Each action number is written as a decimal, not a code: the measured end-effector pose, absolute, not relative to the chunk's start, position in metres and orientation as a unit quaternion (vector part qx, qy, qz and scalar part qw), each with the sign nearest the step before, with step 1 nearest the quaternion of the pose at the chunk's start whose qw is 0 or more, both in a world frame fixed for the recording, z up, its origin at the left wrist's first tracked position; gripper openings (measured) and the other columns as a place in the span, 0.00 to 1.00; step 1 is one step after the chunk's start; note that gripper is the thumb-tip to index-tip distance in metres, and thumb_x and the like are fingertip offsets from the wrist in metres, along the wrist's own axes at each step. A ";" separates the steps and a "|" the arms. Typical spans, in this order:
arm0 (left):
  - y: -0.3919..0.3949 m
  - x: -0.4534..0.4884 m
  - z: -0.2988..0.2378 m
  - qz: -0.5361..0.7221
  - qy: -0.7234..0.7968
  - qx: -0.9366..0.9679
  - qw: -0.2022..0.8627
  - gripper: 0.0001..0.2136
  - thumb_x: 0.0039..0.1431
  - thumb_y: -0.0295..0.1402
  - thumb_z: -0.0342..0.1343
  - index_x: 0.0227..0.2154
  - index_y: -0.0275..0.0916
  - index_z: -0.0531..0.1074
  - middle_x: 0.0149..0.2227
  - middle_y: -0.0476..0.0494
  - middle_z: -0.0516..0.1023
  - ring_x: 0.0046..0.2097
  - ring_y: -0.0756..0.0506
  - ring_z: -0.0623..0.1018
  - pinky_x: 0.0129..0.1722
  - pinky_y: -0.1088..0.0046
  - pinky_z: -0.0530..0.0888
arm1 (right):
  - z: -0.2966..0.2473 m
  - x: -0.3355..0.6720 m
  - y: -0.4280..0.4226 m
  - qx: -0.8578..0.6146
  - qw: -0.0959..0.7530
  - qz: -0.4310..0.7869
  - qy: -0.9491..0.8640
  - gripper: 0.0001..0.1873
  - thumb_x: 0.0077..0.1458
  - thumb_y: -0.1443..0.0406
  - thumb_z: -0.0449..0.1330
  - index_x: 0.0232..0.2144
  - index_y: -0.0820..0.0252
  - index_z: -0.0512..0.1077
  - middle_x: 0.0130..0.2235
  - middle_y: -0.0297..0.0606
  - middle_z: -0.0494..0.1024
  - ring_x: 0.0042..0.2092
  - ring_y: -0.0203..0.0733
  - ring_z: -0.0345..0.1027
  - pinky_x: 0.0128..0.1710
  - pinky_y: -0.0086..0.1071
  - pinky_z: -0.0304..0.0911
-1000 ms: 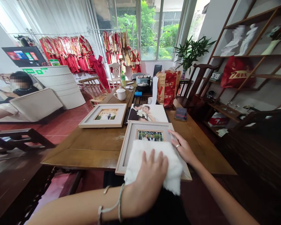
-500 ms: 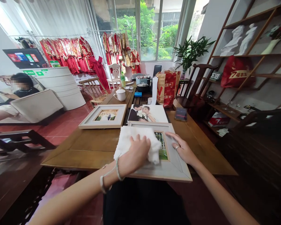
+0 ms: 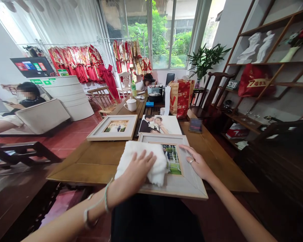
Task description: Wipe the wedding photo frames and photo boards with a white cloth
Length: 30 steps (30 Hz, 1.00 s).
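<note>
A grey picture frame (image 3: 184, 183) with a small photo lies at the near edge of the wooden table (image 3: 96, 161). My left hand (image 3: 136, 171) presses flat, fingers stretched out, on a white fluffy cloth (image 3: 143, 158) that covers the frame's left part. On the frame's right border rests my right hand (image 3: 198, 164), fingers spread, a ring on one finger.
A second framed photo (image 3: 113, 127) and an unframed print (image 3: 159, 125) lie farther back. Beyond them are a white teapot (image 3: 130, 105), a red paper bag (image 3: 181, 97) and a small card stand (image 3: 195, 125). A person sits on a sofa at the left. Shelves line the right wall.
My left hand has slid the cloth from the frame's near edge up and to the left, uncovering the lower border. The right hand has stayed on the frame's right side.
</note>
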State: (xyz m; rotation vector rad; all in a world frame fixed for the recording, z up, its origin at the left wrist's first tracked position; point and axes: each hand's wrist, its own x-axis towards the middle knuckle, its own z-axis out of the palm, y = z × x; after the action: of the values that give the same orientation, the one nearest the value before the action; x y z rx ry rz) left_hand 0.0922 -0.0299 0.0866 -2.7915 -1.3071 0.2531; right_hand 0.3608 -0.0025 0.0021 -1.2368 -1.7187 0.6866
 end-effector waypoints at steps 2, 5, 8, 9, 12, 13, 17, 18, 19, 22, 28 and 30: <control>0.003 0.091 0.085 0.039 -0.415 -0.908 0.041 0.36 0.43 0.12 0.44 0.60 0.36 0.53 0.63 0.38 0.56 0.64 0.36 0.54 0.58 0.50 0.58 | 0.002 0.361 -0.002 -0.496 0.440 0.278 -0.695 0.29 0.48 0.73 0.48 0.54 0.51 0.66 0.58 0.36 0.66 0.61 0.45 0.55 0.62 0.46 0.47; 0.047 0.091 0.077 -0.027 -0.416 -0.907 0.063 0.37 0.44 0.11 0.42 0.61 0.36 0.50 0.63 0.39 0.56 0.64 0.40 0.54 0.59 0.56 0.57 | 0.001 0.361 -0.001 -0.498 0.437 0.282 -0.694 0.30 0.49 0.73 0.48 0.54 0.51 0.65 0.58 0.35 0.65 0.61 0.45 0.55 0.62 0.46 0.46; 0.072 0.094 0.072 -0.042 -0.436 -0.896 0.074 0.34 0.46 0.12 0.42 0.60 0.31 0.50 0.63 0.34 0.54 0.64 0.39 0.53 0.60 0.59 0.55 | 0.001 0.361 -0.001 -0.501 0.435 0.285 -0.692 0.30 0.49 0.73 0.48 0.54 0.50 0.65 0.58 0.35 0.66 0.61 0.45 0.54 0.62 0.46 0.47; 0.075 0.096 0.072 -0.035 -0.438 -0.895 0.073 0.33 0.46 0.12 0.42 0.59 0.29 0.52 0.63 0.32 0.55 0.64 0.38 0.53 0.60 0.58 0.55 | 0.001 0.361 -0.001 -0.501 0.435 0.284 -0.692 0.29 0.49 0.73 0.48 0.54 0.50 0.65 0.58 0.35 0.66 0.61 0.45 0.55 0.62 0.45 0.47; 0.061 0.099 0.077 -0.004 -0.426 -0.903 0.060 0.29 0.46 0.13 0.44 0.54 0.28 0.59 0.59 0.29 0.60 0.62 0.35 0.57 0.57 0.53 0.59 | 0.002 0.362 -0.001 -0.504 0.438 0.282 -0.690 0.29 0.49 0.72 0.48 0.53 0.50 0.66 0.58 0.35 0.66 0.61 0.45 0.55 0.62 0.45 0.47; 0.048 0.098 0.081 0.009 -0.419 -0.906 0.054 0.27 0.46 0.14 0.45 0.53 0.28 0.60 0.58 0.28 0.63 0.61 0.35 0.60 0.56 0.53 0.61 | 0.003 0.362 -0.001 -0.504 0.438 0.281 -0.689 0.29 0.49 0.72 0.48 0.53 0.50 0.66 0.58 0.35 0.66 0.61 0.45 0.55 0.62 0.46 0.46; -0.028 0.087 0.104 0.120 -0.373 -0.920 -0.023 0.25 0.50 0.17 0.46 0.55 0.28 0.60 0.54 0.28 0.67 0.57 0.36 0.66 0.54 0.56 0.66 | 0.003 0.365 -0.001 -0.500 0.438 0.285 -0.691 0.28 0.49 0.72 0.48 0.53 0.50 0.66 0.58 0.36 0.66 0.61 0.45 0.55 0.63 0.46 0.45; -0.047 0.085 0.109 0.153 -0.364 -0.917 -0.057 0.29 0.49 0.16 0.46 0.57 0.30 0.57 0.56 0.30 0.65 0.58 0.37 0.65 0.55 0.57 0.65 | 0.003 0.365 -0.001 -0.499 0.438 0.286 -0.691 0.28 0.49 0.72 0.48 0.53 0.51 0.66 0.58 0.36 0.66 0.61 0.45 0.55 0.63 0.46 0.45; -0.064 0.083 0.113 0.180 -0.361 -0.911 -0.084 0.32 0.48 0.16 0.47 0.59 0.33 0.55 0.59 0.32 0.62 0.60 0.38 0.63 0.56 0.57 0.63 | 0.002 0.365 -0.001 -0.498 0.438 0.287 -0.691 0.28 0.49 0.72 0.48 0.53 0.51 0.66 0.58 0.36 0.66 0.61 0.45 0.54 0.63 0.45 0.45; -0.093 0.083 0.116 0.229 -0.395 -0.880 -0.131 0.39 0.41 0.16 0.50 0.61 0.35 0.52 0.63 0.33 0.54 0.63 0.34 0.56 0.57 0.52 0.62 | 0.002 0.365 -0.002 -0.499 0.439 0.285 -0.690 0.28 0.49 0.72 0.48 0.53 0.52 0.66 0.57 0.37 0.66 0.61 0.44 0.54 0.63 0.45 0.45; -0.059 0.096 0.092 0.108 -0.434 -0.894 -0.020 0.37 0.43 0.13 0.44 0.61 0.33 0.50 0.64 0.34 0.53 0.64 0.36 0.52 0.59 0.50 0.56 | 0.004 0.364 -0.005 -0.500 0.439 0.288 -0.689 0.29 0.48 0.73 0.48 0.53 0.52 0.65 0.57 0.37 0.66 0.61 0.44 0.55 0.63 0.45 0.45; -0.032 0.101 0.082 0.084 -0.443 -0.892 0.028 0.36 0.43 0.14 0.44 0.60 0.31 0.52 0.64 0.32 0.53 0.64 0.35 0.51 0.60 0.48 0.54 | 0.004 0.364 -0.005 -0.497 0.440 0.292 -0.688 0.29 0.48 0.73 0.48 0.53 0.52 0.65 0.58 0.36 0.65 0.62 0.43 0.54 0.63 0.45 0.45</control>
State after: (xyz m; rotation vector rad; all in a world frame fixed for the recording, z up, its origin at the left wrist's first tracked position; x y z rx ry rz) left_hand 0.1011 -0.0318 0.0824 -2.7540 -1.3668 0.2594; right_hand 0.3644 -0.0054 0.0042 -1.2339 -1.7090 0.7263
